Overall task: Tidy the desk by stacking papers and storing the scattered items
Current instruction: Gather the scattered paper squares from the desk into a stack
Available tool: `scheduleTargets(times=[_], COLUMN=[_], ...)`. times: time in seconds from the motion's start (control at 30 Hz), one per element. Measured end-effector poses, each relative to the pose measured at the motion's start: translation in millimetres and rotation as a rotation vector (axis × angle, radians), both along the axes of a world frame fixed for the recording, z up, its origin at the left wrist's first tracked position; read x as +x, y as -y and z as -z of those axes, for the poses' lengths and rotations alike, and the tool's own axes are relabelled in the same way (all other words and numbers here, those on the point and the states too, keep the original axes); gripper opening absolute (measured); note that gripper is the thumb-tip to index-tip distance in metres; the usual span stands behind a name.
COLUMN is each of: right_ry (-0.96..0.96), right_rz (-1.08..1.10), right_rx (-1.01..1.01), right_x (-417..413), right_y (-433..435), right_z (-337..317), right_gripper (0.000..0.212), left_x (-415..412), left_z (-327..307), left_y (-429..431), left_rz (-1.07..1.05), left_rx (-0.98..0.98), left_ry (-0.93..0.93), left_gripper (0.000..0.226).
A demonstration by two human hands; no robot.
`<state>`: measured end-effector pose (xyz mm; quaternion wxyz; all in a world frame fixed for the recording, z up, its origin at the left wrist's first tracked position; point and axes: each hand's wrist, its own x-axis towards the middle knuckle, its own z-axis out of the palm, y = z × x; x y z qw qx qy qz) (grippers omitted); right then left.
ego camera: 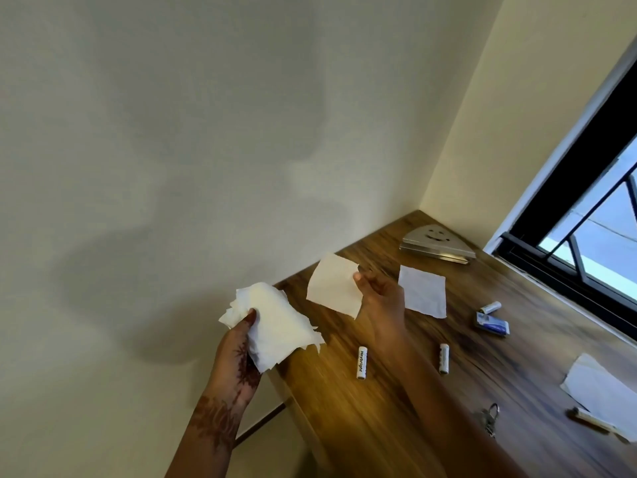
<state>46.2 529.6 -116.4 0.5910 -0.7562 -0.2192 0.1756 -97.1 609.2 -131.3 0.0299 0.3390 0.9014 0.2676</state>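
My left hand (238, 353) grips a stack of white paper napkins (272, 326), held in the air past the desk's left edge. My right hand (382, 298) pinches a single white napkin (332, 286) by its right edge, lifted above the wooden desk (362, 426). Another napkin (422, 295) lies flat on the desk just right of that hand. A further napkin (599, 388) lies at the right edge of the view. Two white batteries (361, 362) (444, 358) lie below my right hand, and a third (491, 307) lies farther right.
A metal triangular napkin holder (437, 244) with a smiley cut-out stands in the desk's far corner. A small blue-and-white box (492, 325), a bunch of keys (487, 419) and a pen-like item (589, 419) lie on the desk. A window frame (565, 270) borders the right side.
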Motion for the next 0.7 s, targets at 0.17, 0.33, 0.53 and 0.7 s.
scheduleTargets(times=[0.17,0.33,0.53,0.7], right_ry=[0.165,0.448,0.648,0.607], right_rz=[-0.056,-0.338,-0.535,-0.456], right_rx=[0.065,-0.095,-0.314,-0.224], right_x=[-16.2,-41.6,-39.9,-11.0], right_y=[12.2,20.5,29.9,38.7], right_z=[-22.1,-16.4,-6.3,-4.3], right_gripper=[0.014,0.037,0.063,0.038], left_x=[-11.1,15.1,34.1,42.9], left_z=[-18.9,-21.8,-20.2,-13.5], left_y=[22.8,23.2,23.8,20.9], left_rz=[0.736,0.842,0.953,0.954], left_rx=[-0.319,-0.527,-0.595,-0.638], left_ry=[1.632,1.788,1.714,1.677], left_gripper=[0.023,0.052,0.042,0.043])
